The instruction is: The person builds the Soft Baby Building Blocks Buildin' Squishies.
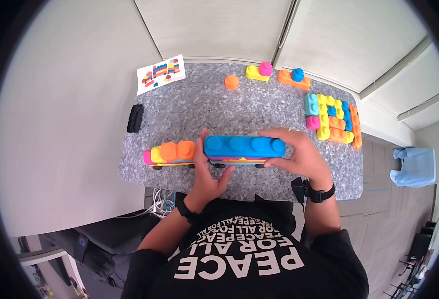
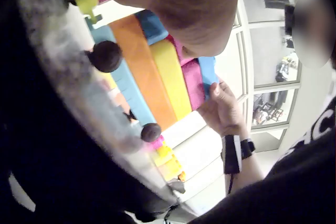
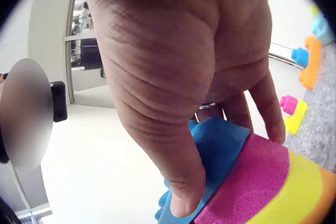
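Observation:
A long blue block (image 1: 244,146) tops a tall stack of building blocks on a wheeled base. My right hand (image 1: 299,152) grips its right end, thumb on the near side and fingers on the far side. Beneath it, the left wrist view shows pink (image 2: 194,85), yellow (image 2: 170,74) and orange (image 2: 142,66) layers over a light blue base (image 2: 128,85) with black wheels (image 2: 106,56). My left hand (image 1: 207,172) rests against the stack's left end with fingers extended. Just left of it stands a lower wheeled car with orange blocks (image 1: 177,150), a yellow and a pink block.
A printed picture of a block train (image 1: 161,73) lies at the back left, above a black object (image 1: 135,118). Loose blocks stand along the back, including an orange one (image 1: 232,82). Several more blocks, among them a yellow one (image 1: 322,127), are grouped at the right edge.

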`<state>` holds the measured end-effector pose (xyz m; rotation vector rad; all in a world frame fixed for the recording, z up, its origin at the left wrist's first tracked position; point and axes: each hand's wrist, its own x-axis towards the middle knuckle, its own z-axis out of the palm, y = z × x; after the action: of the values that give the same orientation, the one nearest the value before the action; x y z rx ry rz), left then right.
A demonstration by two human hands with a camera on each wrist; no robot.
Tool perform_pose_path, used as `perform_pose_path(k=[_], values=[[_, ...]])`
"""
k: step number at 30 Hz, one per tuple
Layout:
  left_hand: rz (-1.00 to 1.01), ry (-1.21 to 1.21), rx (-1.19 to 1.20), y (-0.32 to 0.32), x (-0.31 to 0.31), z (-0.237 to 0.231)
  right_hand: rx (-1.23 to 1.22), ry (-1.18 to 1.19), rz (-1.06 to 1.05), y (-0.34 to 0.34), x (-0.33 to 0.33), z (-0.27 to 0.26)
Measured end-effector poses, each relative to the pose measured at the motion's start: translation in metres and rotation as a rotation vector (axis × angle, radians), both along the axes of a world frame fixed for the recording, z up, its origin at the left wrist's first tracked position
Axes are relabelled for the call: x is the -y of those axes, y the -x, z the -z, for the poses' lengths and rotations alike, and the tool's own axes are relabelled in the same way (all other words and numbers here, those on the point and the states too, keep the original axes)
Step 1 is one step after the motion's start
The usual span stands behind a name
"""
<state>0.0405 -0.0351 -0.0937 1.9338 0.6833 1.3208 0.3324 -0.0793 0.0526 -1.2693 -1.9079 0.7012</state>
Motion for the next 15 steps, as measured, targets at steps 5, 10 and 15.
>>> perform_pose_path(k=[5, 10, 15], values=[[-0.101, -0.359, -0.231, 0.004, -0.004, -0.076, -0.122, 0.075, 0.059, 0.001, 0.008, 0.009], [-0.075, -0.413, -0.632, -0.006, -0.016, -0.146, -0.103, 0.024, 0.068, 0.008, 0.008, 0.014], [0.091, -0.165, -0.624, 0.001, -0.041, -0.138, -0.109, 0.044, 0.08, 0.014, 0.006, 0.015]])
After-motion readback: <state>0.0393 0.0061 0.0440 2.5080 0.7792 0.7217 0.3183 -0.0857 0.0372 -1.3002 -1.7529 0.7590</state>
